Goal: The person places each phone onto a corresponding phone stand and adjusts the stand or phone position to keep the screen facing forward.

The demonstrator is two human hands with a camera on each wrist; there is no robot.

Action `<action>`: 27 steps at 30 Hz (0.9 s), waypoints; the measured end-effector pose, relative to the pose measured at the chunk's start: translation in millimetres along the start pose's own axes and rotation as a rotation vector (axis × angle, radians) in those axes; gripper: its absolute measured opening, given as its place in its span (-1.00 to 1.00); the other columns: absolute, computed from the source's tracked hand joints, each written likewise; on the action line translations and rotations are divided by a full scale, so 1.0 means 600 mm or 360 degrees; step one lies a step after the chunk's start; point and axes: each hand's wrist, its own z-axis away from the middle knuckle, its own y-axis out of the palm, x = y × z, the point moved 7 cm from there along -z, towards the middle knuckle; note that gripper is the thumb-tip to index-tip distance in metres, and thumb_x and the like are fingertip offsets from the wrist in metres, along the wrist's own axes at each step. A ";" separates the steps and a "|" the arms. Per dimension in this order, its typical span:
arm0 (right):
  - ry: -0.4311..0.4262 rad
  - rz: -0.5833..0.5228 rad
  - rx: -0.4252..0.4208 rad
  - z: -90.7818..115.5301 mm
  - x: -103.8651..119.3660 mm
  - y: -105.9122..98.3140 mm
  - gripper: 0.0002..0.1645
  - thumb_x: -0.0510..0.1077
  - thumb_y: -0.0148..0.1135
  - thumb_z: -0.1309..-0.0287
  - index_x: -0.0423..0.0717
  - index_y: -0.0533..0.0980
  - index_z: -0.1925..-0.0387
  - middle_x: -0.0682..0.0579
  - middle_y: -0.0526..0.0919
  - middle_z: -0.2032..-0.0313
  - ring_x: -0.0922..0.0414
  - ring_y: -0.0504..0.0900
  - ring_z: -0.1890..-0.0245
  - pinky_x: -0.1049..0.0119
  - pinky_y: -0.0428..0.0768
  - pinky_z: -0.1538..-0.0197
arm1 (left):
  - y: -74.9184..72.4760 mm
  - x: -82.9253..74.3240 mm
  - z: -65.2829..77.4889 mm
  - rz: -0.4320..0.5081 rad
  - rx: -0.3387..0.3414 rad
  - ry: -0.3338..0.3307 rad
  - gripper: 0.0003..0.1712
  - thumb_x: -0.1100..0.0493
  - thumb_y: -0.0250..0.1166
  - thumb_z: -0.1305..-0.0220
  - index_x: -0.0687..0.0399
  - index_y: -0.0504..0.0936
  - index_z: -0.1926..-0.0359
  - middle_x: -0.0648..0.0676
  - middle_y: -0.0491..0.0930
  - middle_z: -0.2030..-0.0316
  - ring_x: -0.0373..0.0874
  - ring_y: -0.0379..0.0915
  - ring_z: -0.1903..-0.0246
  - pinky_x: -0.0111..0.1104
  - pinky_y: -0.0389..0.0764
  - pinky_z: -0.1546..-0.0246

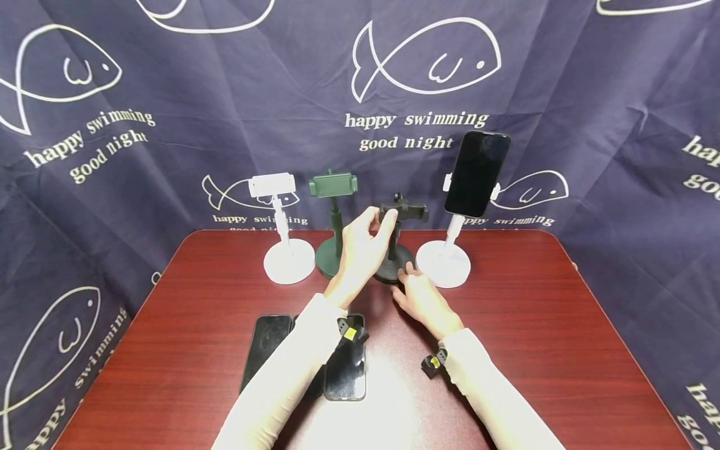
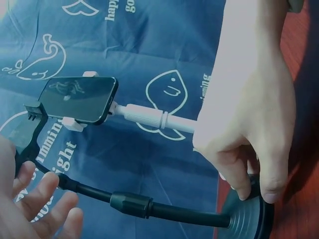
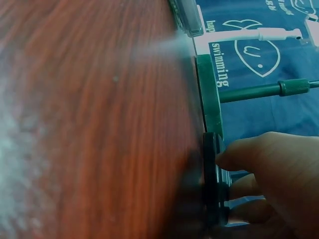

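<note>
A black phone stand [image 1: 395, 256] stands at the back of the table. My left hand [image 1: 360, 250] is up at its holder head [image 1: 413, 213], with thumb and forefinger gripping the left end. In the left wrist view the other fingers [image 2: 50, 209] of that hand are spread beside the stem. Low down, my right hand [image 1: 425, 301] pinches the rim of the round base [image 2: 244, 214] between thumb and fingers. The right wrist view has the thumb on top of that black base [image 3: 210, 174], the other fingers lying along its side.
Left of it are a white stand [image 1: 289, 262] and a green stand [image 1: 333, 185], their holders bare. On the right, another white stand [image 1: 444, 265] holds an upright black phone [image 1: 478, 175]. Dark phones [image 1: 267, 344] lie in front, partly under the left sleeve. A printed curtain [image 1: 315, 112] hangs behind.
</note>
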 end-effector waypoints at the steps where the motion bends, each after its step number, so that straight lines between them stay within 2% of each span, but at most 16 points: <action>1: 0.0005 -0.0011 0.0001 0.001 -0.001 0.000 -0.59 -0.21 0.34 -0.06 -0.44 0.57 0.10 -0.59 0.51 0.01 -0.32 0.55 -0.02 -0.12 0.60 0.00 | 0.000 0.000 0.000 0.0001 0.0000 0.0000 -0.54 -0.34 0.09 -0.33 -0.12 0.48 0.43 -0.14 0.51 0.61 -0.33 0.47 0.56 -0.38 0.53 0.48; 6: 0.0033 -0.0047 0.0019 0.004 -0.006 0.001 -0.56 -0.21 0.30 -0.11 -0.45 0.54 0.02 -0.59 0.48 -0.05 -0.31 0.53 -0.06 -0.11 0.58 -0.03 | 0.002 0.003 0.001 0.0014 0.0011 0.0001 -0.55 -0.33 0.11 -0.33 -0.11 0.49 0.42 -0.12 0.54 0.58 -0.37 0.53 0.50 -0.38 0.59 0.42; 21: 0.0066 -0.0088 0.0038 0.006 -0.004 -0.005 -0.53 -0.20 0.30 -0.11 -0.45 0.53 -0.01 -0.57 0.47 -0.07 -0.34 0.53 -0.03 -0.14 0.58 -0.03 | -0.002 0.000 0.008 0.0033 0.0032 0.0061 -0.55 -0.28 0.16 -0.32 -0.06 0.42 0.48 -0.09 0.44 0.60 -0.37 0.52 0.50 -0.39 0.56 0.46; 27: 0.0077 -0.0107 0.0107 0.005 -0.006 -0.009 -0.50 -0.18 0.29 -0.13 -0.43 0.51 -0.05 -0.57 0.44 -0.11 -0.34 0.51 -0.06 -0.14 0.56 -0.06 | 0.000 0.001 0.010 0.0011 0.0086 0.0058 -0.57 -0.26 0.14 -0.35 -0.06 0.42 0.45 -0.09 0.46 0.59 -0.34 0.49 0.52 -0.38 0.54 0.47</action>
